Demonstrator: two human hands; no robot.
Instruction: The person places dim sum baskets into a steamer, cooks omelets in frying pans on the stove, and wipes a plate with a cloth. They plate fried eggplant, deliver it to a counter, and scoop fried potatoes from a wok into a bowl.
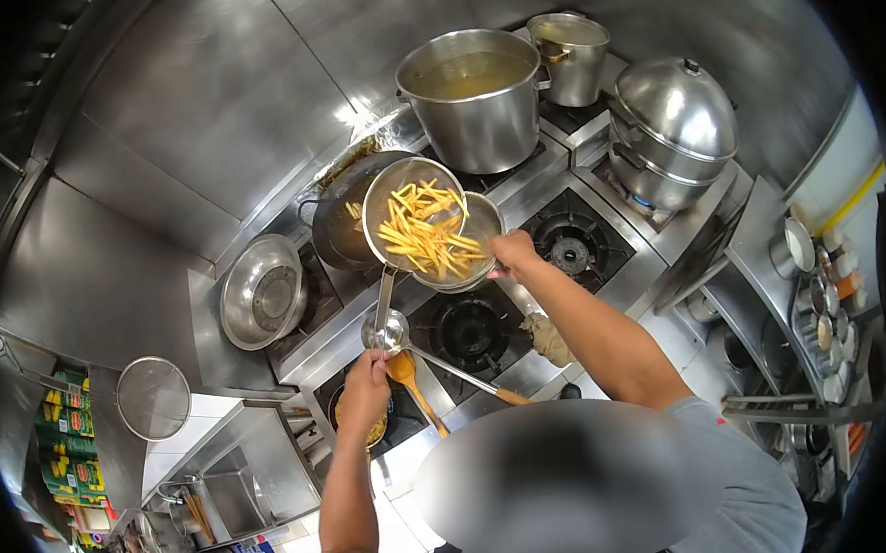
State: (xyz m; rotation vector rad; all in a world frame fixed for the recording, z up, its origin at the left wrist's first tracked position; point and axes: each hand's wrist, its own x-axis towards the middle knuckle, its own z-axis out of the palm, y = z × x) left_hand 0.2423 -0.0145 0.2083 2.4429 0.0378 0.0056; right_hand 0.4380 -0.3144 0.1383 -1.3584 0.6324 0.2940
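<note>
My left hand (365,383) is closed around the handle of a round strainer (376,175), which is tilted over a metal bowl (497,214). French fries (422,227) lie in the strainer and spread over into the bowl. With fingers on the bowl's right rim, my right hand (511,253) grips it beside the strainer. Behind the strainer sits a dark wok (335,227), partly hidden. A steel ladle (391,331) and a wooden spatula (405,371) lie near my left hand. Below that hand, a pan (379,432) with yellowish food is partly covered by my wrist.
A large pot of liquid (475,125), a smaller pot (572,64) and a lidded steamer (674,124) over a blue flame stand at the back. Burners (570,253) are at right. A steel basin (261,291) is at left. A cloth (547,341) lies on the stove's front edge.
</note>
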